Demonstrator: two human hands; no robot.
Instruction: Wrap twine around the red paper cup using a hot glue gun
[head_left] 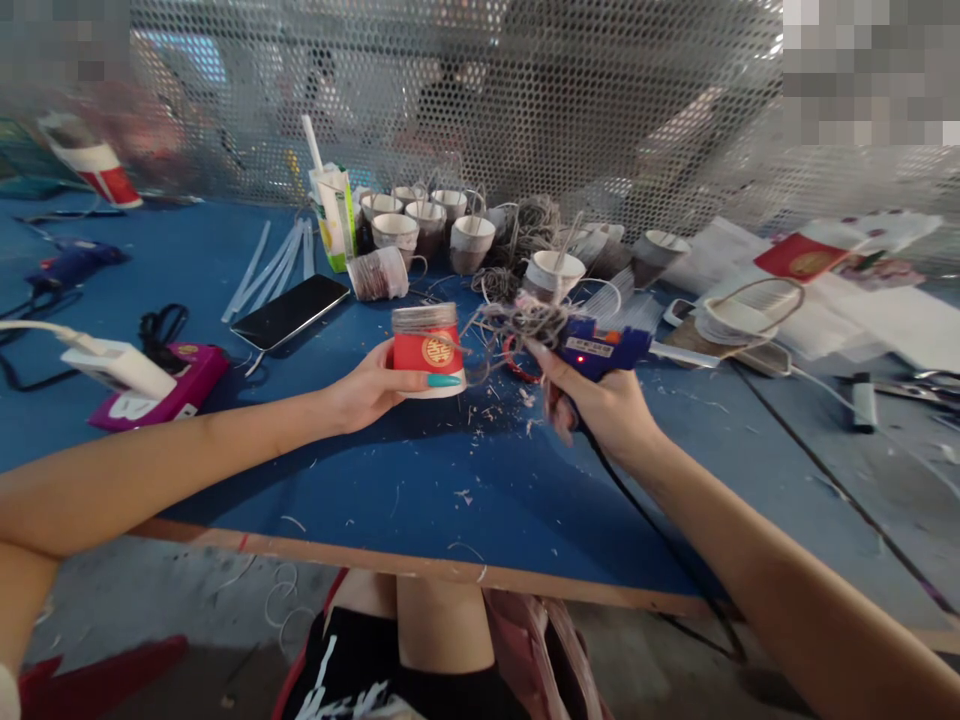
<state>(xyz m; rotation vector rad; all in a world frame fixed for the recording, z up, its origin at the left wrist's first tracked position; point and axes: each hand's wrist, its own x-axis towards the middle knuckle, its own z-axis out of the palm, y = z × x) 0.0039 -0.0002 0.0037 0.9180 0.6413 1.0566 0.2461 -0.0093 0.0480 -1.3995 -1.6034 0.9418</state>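
My left hand [371, 388] grips a red paper cup [427, 349] turned upside down, with grey twine wound round its upper part and a gold emblem on its side. My right hand [600, 405] holds a blue hot glue gun [600, 350] whose red light is on, its cord running down off the table edge. A tangle of grey twine [517, 320] hangs between the cup and the gun's nozzle. Both are held just above the blue table [420, 480], which is littered with glue and twine scraps.
Behind stand several twine-wrapped cups [420, 228], a cup on its side [379, 274], a drink carton [334, 215], glue sticks [274, 262], a phone [291, 310] and a twine heap [529, 225]. At left lie a second glue gun [71, 263], a charger [116, 366] and a magenta case [180, 385]. Papers [862, 300] cover the right.
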